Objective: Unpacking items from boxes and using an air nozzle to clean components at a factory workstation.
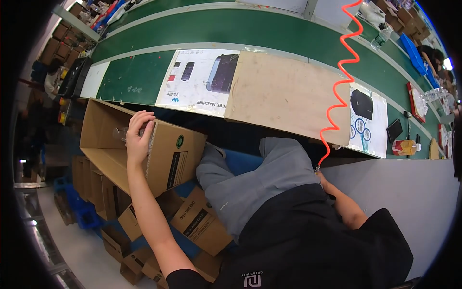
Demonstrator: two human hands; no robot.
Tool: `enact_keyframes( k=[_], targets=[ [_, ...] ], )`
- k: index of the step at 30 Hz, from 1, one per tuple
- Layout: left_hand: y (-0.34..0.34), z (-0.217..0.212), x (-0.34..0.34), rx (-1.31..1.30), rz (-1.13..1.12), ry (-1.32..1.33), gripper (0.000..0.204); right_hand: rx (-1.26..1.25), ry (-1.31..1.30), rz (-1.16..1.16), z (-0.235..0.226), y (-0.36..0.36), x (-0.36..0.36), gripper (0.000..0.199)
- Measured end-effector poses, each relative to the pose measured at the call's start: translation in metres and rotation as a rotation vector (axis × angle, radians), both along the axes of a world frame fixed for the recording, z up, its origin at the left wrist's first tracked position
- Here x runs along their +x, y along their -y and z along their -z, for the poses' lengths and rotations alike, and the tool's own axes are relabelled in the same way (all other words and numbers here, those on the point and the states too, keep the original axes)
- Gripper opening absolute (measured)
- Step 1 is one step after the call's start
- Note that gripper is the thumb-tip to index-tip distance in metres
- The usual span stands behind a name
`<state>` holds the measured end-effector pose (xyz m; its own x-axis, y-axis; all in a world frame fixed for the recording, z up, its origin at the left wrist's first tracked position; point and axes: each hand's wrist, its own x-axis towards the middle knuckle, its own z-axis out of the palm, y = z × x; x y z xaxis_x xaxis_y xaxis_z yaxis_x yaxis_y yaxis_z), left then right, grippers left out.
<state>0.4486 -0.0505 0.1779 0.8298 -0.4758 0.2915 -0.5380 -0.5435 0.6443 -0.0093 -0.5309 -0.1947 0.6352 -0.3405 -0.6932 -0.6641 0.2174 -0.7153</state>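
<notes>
At the left, a large open cardboard box [175, 161] lies tilted on its side, its mouth facing left. My left hand [138, 137] is closed on the upper edge of that mouth, fingers bent over the cardboard. Just beside this hand, inside the box, is a clear plastic piece [120, 134] whose kind I cannot make out. My right hand [322, 180] is by my right thigh, its fingers mostly hidden. An orange coiled air hose [338, 99] hangs from above, and its metal end fitting [317, 168] meets that hand; anything gripped below the fitting is hidden.
Ahead runs a long green-topped bench [211, 29] with flattened cardboard sheets [284, 91] along its near edge. A drink bottle [405, 147] lies at the right. Several smaller open cartons [202, 221] crowd the floor at left. A grey panel [409, 192] borders my right side.
</notes>
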Motion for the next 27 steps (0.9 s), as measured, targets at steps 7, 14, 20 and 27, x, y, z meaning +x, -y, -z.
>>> enact_keyframes(
  k=[7,14,20,27],
  targets=[
    [-0.001,0.001,0.006,0.021,0.046,0.120,0.012,-0.026,-0.016,-0.010,-0.019,0.000,0.004,0.031],
    [0.000,0.003,0.008,-0.001,0.026,0.066,0.013,-0.052,-0.044,0.009,-0.033,0.003,-0.006,0.032],
    [0.003,0.001,0.005,-0.014,0.017,0.034,0.013,-0.076,-0.066,0.030,-0.045,0.006,-0.022,0.032],
    [0.002,0.002,0.006,0.007,0.035,0.090,0.012,-0.082,-0.065,0.013,-0.048,0.001,-0.018,0.032]
  ],
)
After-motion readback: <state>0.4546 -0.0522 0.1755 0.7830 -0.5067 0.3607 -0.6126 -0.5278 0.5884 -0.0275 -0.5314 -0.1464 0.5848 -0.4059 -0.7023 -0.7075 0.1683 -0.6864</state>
